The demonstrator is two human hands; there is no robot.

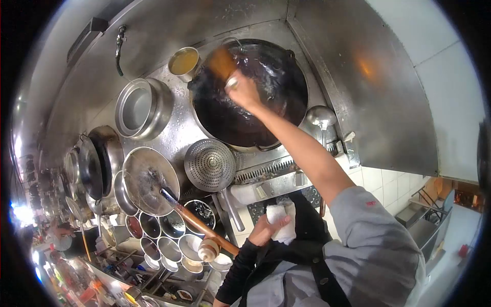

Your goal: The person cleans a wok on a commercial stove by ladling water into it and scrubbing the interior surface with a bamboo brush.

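Note:
Over the left part of a large black wok [286, 97], my right hand [243, 91] is closed on a blurred brown brush-like tool [221, 62]. Dark, shiny liquid shows inside the wok. My left hand [267, 229] grips a folded white cloth [280, 222] close to my body, below the stove edge. A perforated metal skimmer [209, 165] lies left of and below the wok, its handle pointing toward my left hand.
A pot of yellowish liquid [184, 62] and a lidded metal pot [142, 109] stand left of the wok. A ladle [321, 117] rests at its right. A round pan [151, 181] with a wooden handle lies above several small bowls. Another person [66, 238] is at far left.

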